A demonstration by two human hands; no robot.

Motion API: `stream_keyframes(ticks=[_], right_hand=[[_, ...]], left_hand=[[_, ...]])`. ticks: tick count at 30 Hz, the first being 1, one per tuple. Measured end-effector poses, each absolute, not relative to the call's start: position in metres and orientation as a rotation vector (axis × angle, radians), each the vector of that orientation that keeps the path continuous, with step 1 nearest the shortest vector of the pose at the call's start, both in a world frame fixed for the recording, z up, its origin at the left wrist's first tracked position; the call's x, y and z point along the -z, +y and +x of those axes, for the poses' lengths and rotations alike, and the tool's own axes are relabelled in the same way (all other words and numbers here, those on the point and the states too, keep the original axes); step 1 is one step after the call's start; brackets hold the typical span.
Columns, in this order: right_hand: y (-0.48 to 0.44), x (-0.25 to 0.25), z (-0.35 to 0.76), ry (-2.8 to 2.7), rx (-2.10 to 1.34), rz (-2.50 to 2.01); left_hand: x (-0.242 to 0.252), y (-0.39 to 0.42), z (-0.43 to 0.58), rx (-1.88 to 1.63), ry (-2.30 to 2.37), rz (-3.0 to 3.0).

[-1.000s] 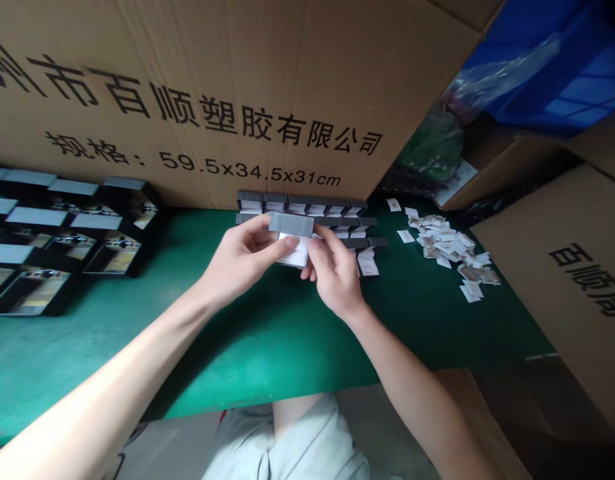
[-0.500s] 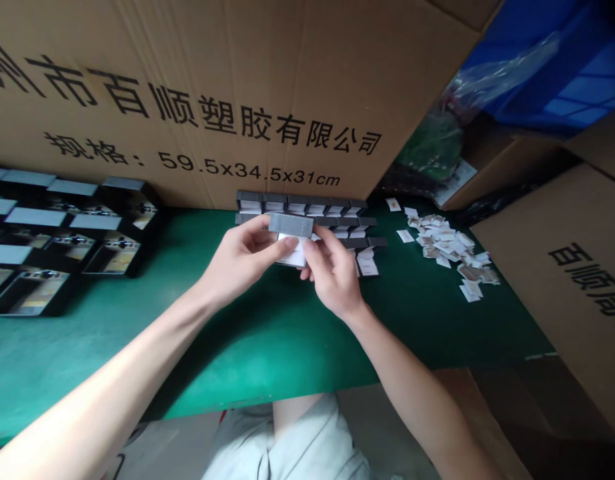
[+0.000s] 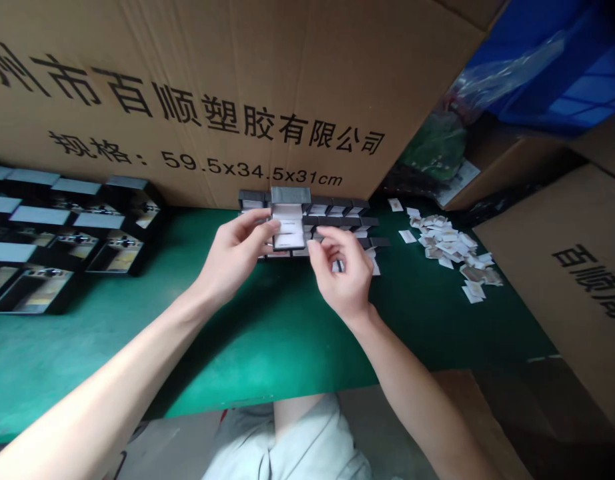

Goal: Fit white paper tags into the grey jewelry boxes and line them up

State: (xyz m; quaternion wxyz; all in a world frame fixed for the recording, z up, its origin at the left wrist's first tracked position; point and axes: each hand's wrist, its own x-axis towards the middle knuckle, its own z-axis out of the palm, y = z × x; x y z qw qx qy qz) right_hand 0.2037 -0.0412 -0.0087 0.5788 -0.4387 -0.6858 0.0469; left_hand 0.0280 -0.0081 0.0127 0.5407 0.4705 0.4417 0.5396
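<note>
A small jewelry box (image 3: 289, 235) with a raised grey lid and a white insert is held upright over the table by my left hand (image 3: 236, 248). Thumb and fingers grip its left side. Faint small print shows on the white insert. My right hand (image 3: 343, 270) is just to the right of the box, apart from it, its fingers loosely curled and the thumb separate, with nothing visible in them. Behind both hands stand rows of similar small dark boxes (image 3: 337, 206) with raised lids, partly hidden by the hands.
A pile of white inserts (image 3: 445, 241) lies at the right of the green table (image 3: 267, 360). Larger dark boxes (image 3: 112, 257) with pale lids stand at left. A big cardboard carton (image 3: 212, 60) walls off the back; another carton (image 3: 577, 267) borders the right.
My right hand has let go of the jewelry box and moved slightly right. The left hand keeps its hold, and the box's lid now tilts back, showing more of the white inside.
</note>
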Motion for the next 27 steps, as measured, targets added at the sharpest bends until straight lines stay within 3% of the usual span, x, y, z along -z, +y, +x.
stream_keyframes(ticks=[6,18,27], right_hand=[[-0.041,0.012,0.203,-1.878,0.185,-0.938],[-0.041,0.012,0.206,-1.990,0.122,-1.021],[-0.043,0.007,0.208,-2.109,0.308,-1.079]], left_hand=[[-0.012,-0.004,0.026,-1.314,1.093,1.128],[-0.011,-0.008,0.026,-1.203,1.187,1.349],[0.000,-0.007,0.024,-1.167,1.224,1.471]])
